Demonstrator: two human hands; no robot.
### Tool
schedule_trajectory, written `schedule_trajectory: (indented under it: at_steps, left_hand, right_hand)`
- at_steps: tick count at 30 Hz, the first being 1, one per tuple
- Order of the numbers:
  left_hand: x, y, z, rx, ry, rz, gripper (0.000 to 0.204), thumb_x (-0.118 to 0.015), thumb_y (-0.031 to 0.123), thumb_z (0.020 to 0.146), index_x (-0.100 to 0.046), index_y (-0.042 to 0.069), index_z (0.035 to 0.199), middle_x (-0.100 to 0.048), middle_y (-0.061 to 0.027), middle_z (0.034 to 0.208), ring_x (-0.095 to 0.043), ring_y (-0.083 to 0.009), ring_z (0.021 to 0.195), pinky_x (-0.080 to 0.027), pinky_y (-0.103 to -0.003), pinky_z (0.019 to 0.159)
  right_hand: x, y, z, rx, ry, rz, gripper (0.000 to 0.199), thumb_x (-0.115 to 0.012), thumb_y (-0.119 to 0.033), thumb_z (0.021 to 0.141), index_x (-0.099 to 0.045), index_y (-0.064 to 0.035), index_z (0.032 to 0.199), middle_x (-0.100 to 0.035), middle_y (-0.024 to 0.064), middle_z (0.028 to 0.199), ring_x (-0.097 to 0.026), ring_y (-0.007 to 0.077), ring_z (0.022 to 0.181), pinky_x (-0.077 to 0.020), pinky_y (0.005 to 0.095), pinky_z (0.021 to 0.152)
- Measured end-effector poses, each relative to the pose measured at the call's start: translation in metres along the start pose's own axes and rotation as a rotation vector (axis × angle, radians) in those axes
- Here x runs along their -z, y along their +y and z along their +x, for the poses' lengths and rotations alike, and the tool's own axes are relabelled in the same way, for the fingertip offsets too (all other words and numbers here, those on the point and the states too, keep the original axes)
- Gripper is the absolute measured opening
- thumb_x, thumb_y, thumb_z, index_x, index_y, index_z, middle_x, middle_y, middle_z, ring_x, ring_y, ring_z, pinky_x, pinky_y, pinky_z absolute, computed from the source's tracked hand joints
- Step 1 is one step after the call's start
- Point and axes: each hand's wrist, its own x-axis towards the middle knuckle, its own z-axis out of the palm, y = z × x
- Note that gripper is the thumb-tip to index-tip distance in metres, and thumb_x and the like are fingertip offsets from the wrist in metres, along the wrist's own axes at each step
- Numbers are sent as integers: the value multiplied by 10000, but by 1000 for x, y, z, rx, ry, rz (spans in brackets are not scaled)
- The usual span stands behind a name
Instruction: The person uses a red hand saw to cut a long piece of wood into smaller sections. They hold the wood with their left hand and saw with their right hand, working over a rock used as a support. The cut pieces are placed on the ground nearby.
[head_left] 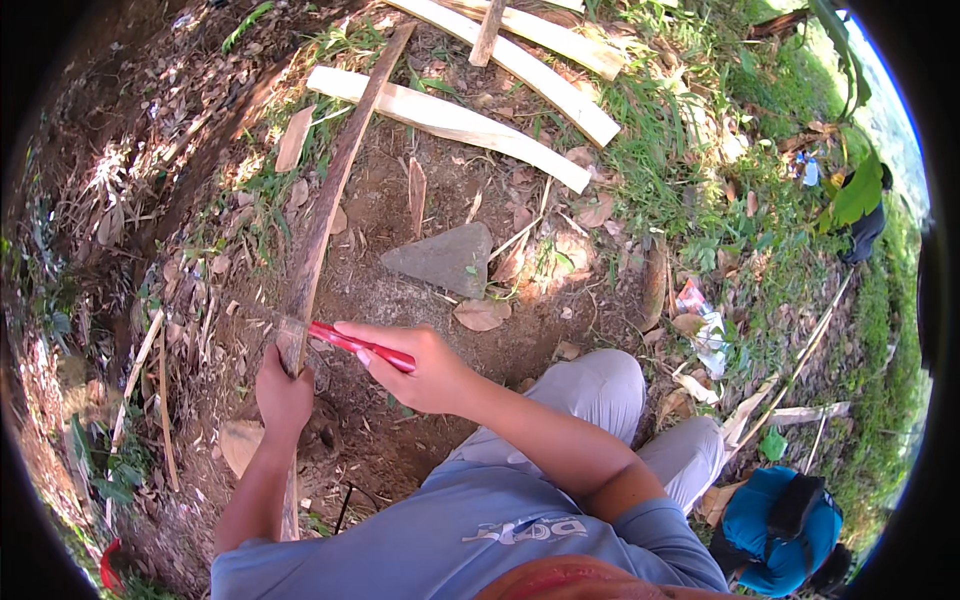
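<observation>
In the head view, our left hand [284, 393], left of centre in the lower half of the frame, has its fingers wrapped around a long wooden strip [335, 185], with no visible slack in the grip. The strip's long axis runs from that fist up and slightly rightward to the upper middle of the frame, where its far part crosses a pale plank [450, 118]; below the fist it shows again beside our forearm. Our right hand [425, 370] is closed on the handle of a red-handled cutting tool [365, 346], the handle lying just right of the strip and the thin blade [262, 313] pointing left. The relation we judge most important is this crossing: the blade lies across the strip's axis, close above our left fist, so the left hand is nearer to the wood and the right meets it only through the tool. We cannot tell whether the edge bites into the wood or merely rests against it.
</observation>
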Motion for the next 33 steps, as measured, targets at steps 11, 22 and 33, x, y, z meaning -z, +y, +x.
schedule_trajectory:
  at_steps: [11, 22, 33]
  left_hand:
    - [12, 31, -4, 159, -6, 196, 444, -804, 244, 814, -676, -32, 1137, -775, -302, 1004, -757, -505, 985, -597, -577, 897]
    - [27, 28, -16, -48, 37, -167, 276, -711, 90, 783, -666, -53, 1015, -717, -251, 839, -710, -419, 770, -552, -479, 749]
    - [5, 54, -43, -159, -71, 23, 315, -750, 111, 771, -644, -34, 1029, -733, -282, 872, -723, -501, 857, -563, -560, 790]
  right_hand:
    - [-16, -10, -14, 30, 39, -51, 448, -667, -103, 1063, -673, -91, 1511, -743, 109, 834, -580, 96, 653, -533, 316, 638]
    - [-19, -46, -42, 79, 69, -32, 471, -652, -75, 1073, -635, -77, 1544, -736, 121, 841, -581, 103, 650, -525, 309, 629]
    - [-6, -48, -93, 3, 166, -62, 458, -658, -86, 1074, -638, -62, 1532, -758, 121, 903, -611, 102, 695, -541, 312, 669]
